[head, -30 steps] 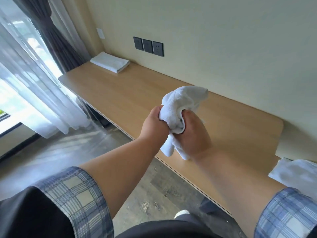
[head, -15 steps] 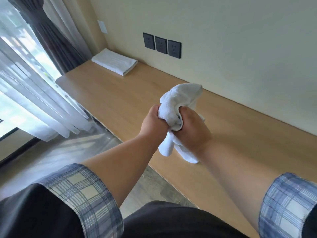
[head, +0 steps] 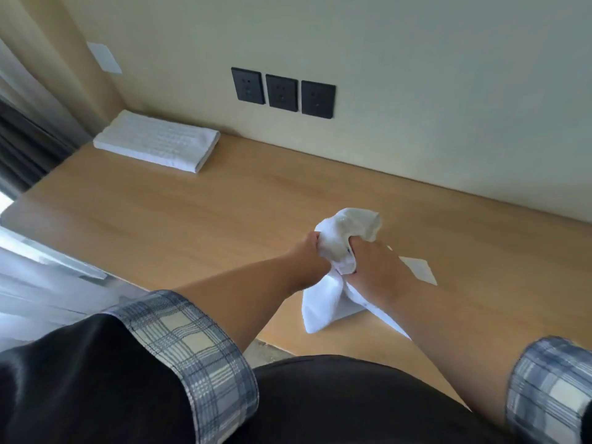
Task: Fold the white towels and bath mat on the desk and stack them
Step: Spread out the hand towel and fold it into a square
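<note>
A crumpled white towel [head: 323, 302] is bunched between both my hands over the front part of the wooden desk [head: 179, 219]. My left hand [head: 309, 261] grips its left side and my right hand [head: 374, 267] grips its right side. The towel's top sticks up above my fists, its lower part hangs down to the desk surface, and one corner lies flat to the right of my right hand. A folded white bath mat [head: 157, 141] lies at the desk's far left corner, against the wall.
Three black wall sockets [head: 283, 92] sit above the desk's back edge. A dark curtain [head: 22, 145] and a bright window are at the left. The desk's front edge runs just before my body.
My view has swung toward the desk and come closer. Both hands, still holding the towel, have dropped lower so that the towel's bottom now reaches the desk.
</note>
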`<state>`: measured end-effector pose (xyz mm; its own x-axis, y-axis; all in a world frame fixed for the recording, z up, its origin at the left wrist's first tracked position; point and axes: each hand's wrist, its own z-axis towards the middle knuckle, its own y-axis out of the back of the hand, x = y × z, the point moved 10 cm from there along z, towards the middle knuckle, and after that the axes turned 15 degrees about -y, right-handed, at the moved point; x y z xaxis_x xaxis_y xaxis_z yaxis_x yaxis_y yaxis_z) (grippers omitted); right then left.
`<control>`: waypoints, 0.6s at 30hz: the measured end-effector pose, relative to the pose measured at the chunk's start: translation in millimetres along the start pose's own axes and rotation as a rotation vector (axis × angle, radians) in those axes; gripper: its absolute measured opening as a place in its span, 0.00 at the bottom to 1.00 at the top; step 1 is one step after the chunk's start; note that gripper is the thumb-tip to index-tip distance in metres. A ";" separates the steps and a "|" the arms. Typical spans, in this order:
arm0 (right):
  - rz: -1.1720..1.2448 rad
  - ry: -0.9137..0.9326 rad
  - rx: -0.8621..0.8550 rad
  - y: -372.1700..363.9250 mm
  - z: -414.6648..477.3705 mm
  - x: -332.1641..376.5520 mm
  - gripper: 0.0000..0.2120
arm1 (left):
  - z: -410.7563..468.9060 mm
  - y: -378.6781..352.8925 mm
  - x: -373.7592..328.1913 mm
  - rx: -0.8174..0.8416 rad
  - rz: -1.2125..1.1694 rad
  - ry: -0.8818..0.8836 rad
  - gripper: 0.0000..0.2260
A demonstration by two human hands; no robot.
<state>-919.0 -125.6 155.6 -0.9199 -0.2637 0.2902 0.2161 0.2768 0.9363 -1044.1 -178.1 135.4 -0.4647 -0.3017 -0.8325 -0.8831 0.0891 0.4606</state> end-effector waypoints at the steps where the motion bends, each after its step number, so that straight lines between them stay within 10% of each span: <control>1: -0.085 -0.046 0.013 -10.5 3.6 3.5 0.05 | 3.4 3.7 13.2 0.043 -0.012 0.023 0.24; 12: -0.090 -0.019 -0.044 -24.7 12.5 64.8 0.04 | 33.1 59.9 50.0 -0.215 -0.139 -0.063 0.25; 18: 0.053 -0.039 0.195 -60.0 4.4 63.1 0.43 | 45.5 73.1 68.0 -0.162 -0.154 0.056 0.21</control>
<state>-991.5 -154.8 116.8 -0.9217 -0.2095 0.3265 0.2001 0.4644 0.8627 -1143.1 -148.9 98.5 -0.3166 -0.3528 -0.8805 -0.9193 -0.1146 0.3765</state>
